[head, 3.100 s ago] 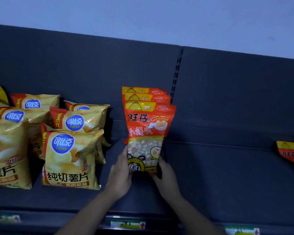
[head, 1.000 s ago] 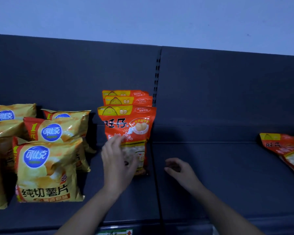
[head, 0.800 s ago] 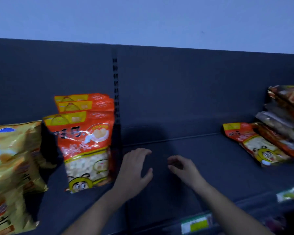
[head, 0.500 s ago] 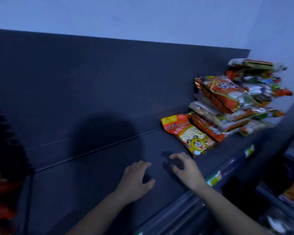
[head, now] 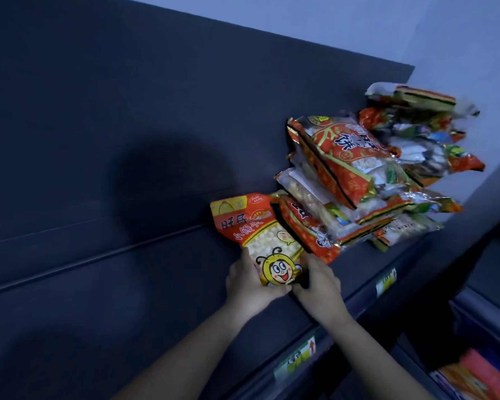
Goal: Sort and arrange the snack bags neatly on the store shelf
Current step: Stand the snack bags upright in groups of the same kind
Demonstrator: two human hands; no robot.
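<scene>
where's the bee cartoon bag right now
Head view: the bee bag lies right of centre on the shelf, left of the snack pile, held by left hand and right hand.

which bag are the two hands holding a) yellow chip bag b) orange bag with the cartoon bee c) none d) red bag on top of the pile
b: the left hand and right hand grip the lower end of the orange bee bag, beside the pile of snack bags.
</scene>
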